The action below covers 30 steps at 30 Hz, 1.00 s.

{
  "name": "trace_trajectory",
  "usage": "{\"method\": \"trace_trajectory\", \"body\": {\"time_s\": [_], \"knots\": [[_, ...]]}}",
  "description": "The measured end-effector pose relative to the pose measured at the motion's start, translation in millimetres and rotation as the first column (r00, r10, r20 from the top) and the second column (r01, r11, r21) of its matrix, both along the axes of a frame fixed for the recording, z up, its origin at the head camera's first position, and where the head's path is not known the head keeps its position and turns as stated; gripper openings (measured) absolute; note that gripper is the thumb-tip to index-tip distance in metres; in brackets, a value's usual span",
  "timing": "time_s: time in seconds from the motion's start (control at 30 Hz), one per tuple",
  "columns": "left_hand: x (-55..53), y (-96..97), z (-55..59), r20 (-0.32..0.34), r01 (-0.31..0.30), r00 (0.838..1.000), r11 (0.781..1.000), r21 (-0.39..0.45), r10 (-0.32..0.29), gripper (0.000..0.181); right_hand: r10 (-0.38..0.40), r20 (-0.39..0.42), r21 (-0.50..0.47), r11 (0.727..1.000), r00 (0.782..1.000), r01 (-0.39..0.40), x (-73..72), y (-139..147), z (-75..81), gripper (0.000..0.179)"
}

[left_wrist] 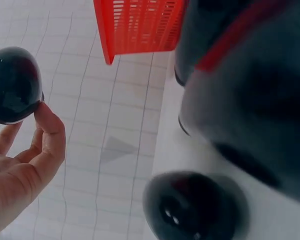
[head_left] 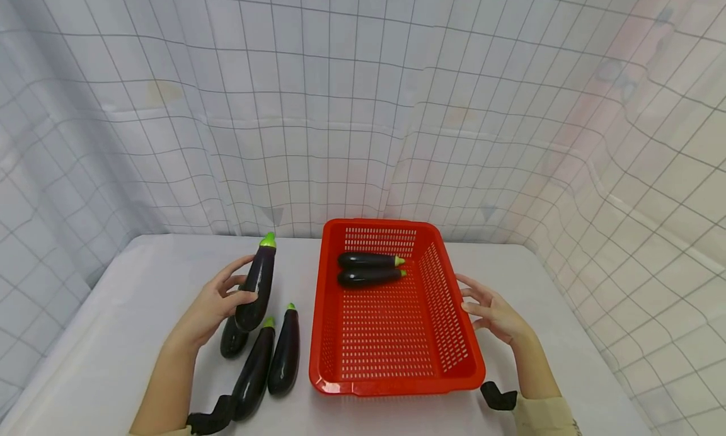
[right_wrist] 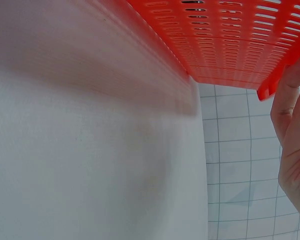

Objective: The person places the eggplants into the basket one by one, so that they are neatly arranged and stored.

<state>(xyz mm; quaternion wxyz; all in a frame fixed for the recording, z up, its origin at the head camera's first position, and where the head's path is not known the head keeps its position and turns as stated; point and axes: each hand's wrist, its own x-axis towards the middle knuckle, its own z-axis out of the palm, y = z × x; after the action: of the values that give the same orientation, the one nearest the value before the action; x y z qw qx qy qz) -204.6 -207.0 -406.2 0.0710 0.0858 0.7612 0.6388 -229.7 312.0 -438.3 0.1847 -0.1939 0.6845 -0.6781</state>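
My left hand [head_left: 218,297] holds an eggplant [head_left: 258,288] between thumb and fingers, its green stem end pointing up and away. In the left wrist view the same eggplant [left_wrist: 12,85] shows its rounded dark end at the fingertips. Beneath the held one lies another eggplant [head_left: 232,340], partly covered by it. Two more eggplants, one long [head_left: 255,373] and one beside it [head_left: 285,354], lie on the table nearer the basket. At the right rim of the red basket [head_left: 397,387], my right hand [head_left: 496,313] rests its fingertips, fingers loosely bent.
Inside the basket, near its far end, an eggplant [head_left: 368,260] and a second eggplant [head_left: 368,277] lie side by side, stems to the right. A white table [head_left: 170,266] carries everything. Behind it hangs a white checked curtain [head_left: 363,108], which also runs along both sides.
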Motion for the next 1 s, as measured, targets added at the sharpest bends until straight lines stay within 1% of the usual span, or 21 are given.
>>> {"method": "trace_trajectory", "body": {"time_s": [0.1,0.27,0.33,0.4,0.5,0.6,0.7,0.8,0.93,1.0], "knots": [[-6.3,9.8,6.1,-0.031,0.028,0.999,1.0,-0.012,-0.028,0.068,-0.009,0.003,0.012,1.0,1.0,0.009,0.0,0,-0.2,0.057],[-15.9,27.8,17.0,-0.074,0.038,0.996,0.994,-0.099,-0.045,0.069,-0.009,0.006,0.003,1.0,1.0,0.009,0.3,-2,1.5,0.058],[-19.8,35.8,21.0,-0.081,0.049,0.995,0.992,-0.117,-0.059,0.069,-0.003,0.003,-0.001,1.0,1.0,0.003,0.5,-2,2.0,0.058],[-23.9,44.7,24.2,-0.09,0.07,0.993,0.99,-0.122,-0.081,0.068,-0.002,0.003,-0.003,1.0,1.0,0.002,0.7,-2,2.1,0.058],[-29.8,59.2,28.0,-0.129,0.099,0.984,0.983,-0.154,-0.119,0.068,-0.003,0.006,-0.002,1.0,1.0,0.003,0.9,-2,1.5,0.057],[-33.6,74.4,32.8,-0.188,0.104,0.971,0.97,-0.218,-0.146,0.069,-0.006,0.011,-0.003,1.0,1.0,0.006,0.6,-1,0.5,0.057],[-36.2,89.3,38.2,-0.245,0.107,0.953,0.953,-0.284,-0.18,0.069,-0.001,0.01,-0.009,1.0,1.0,0.001,0.5,-1,0.2,0.057],[-39.0,102.8,41.9,-0.288,0.114,0.932,0.933,-0.34,-0.219,0.07,0.001,0.01,-0.016,1.0,1.0,-0.001,0.5,-1,0.6,0.057],[-42.5,118.9,42.7,-0.333,0.096,0.906,0.892,-0.442,-0.262,0.071,0.0,0.012,-0.023,1.0,1.0,0.0,0.3,-1,0.2,0.057],[-44.0,127.0,42.1,-0.351,0.079,0.894,0.868,-0.49,-0.279,0.072,0.002,0.011,-0.026,1.0,1.0,-0.002,0.3,-1,-0.3,0.057]]}}
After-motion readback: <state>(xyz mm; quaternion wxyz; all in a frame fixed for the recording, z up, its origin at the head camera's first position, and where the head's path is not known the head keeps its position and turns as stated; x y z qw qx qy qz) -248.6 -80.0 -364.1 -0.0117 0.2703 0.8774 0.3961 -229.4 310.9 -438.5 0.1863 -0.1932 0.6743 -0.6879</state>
